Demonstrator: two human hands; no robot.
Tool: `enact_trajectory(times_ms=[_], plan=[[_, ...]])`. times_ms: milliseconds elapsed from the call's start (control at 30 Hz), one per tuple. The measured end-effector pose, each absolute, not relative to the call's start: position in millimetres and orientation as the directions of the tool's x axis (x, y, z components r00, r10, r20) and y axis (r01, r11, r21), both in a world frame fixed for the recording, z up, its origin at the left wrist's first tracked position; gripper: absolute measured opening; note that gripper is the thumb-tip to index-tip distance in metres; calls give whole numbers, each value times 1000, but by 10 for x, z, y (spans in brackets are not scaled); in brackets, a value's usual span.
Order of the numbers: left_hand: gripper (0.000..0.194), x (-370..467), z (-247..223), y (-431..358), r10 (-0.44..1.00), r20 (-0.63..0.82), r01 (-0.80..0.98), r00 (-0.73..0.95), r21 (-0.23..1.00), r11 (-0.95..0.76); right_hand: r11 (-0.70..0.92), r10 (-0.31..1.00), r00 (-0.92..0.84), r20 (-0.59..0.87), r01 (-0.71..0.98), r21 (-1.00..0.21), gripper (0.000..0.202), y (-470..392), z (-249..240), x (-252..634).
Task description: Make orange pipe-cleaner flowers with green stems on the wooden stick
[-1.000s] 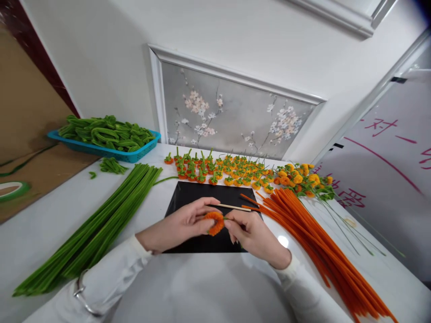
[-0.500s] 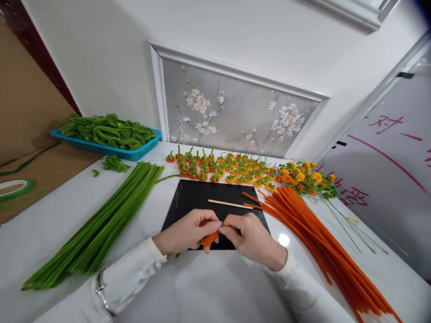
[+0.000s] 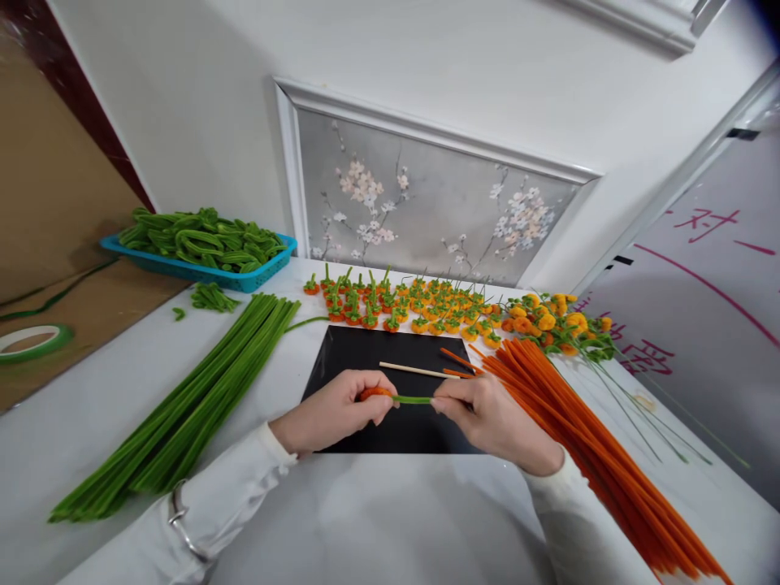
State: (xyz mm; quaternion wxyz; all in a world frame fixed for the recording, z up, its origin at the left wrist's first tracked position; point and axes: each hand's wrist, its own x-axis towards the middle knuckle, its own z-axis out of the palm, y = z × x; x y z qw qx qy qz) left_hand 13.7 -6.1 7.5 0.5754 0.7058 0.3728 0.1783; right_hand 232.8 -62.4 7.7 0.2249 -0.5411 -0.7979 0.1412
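Over the black mat [image 3: 347, 345], my left hand [image 3: 341, 409] is closed round a small orange fuzzy flower head [image 3: 376, 392]. A short green stem [image 3: 414, 400] runs sideways from the flower. Its other end is pinched between thumb and finger of my right hand [image 3: 491, 416]. Just behind my hands a thin pale stick [image 3: 418, 370] lies on the mat. The tips of several orange fuzzy stems [image 3: 566, 422] reach the mat's right edge from a large bundle.
Rows of small orange and yellow flowers [image 3: 420, 305] stand behind the mat. Green fuzzy stems [image 3: 201, 390] lie at left, near a blue tray [image 3: 244, 280] of green loops. Yellow-orange flowers [image 3: 548, 321] lie back right. A green tape roll [image 3: 36, 343] sits far left.
My right hand has moved right, away from my left hand, and the green stem now shows stretched between them. The orange flower has turned within my left hand.
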Motion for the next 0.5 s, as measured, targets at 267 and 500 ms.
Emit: enact_trajectory(times_ms=[267, 500], plan=[[25, 136, 62, -83, 768, 11, 212, 640, 958, -191, 311, 927, -372, 56, 676, -668, 25, -666, 179, 2471], [43, 184, -23, -129, 710, 86, 224, 699, 916, -332, 299, 934, -324, 151, 477, -826, 9, -640, 7, 2130]])
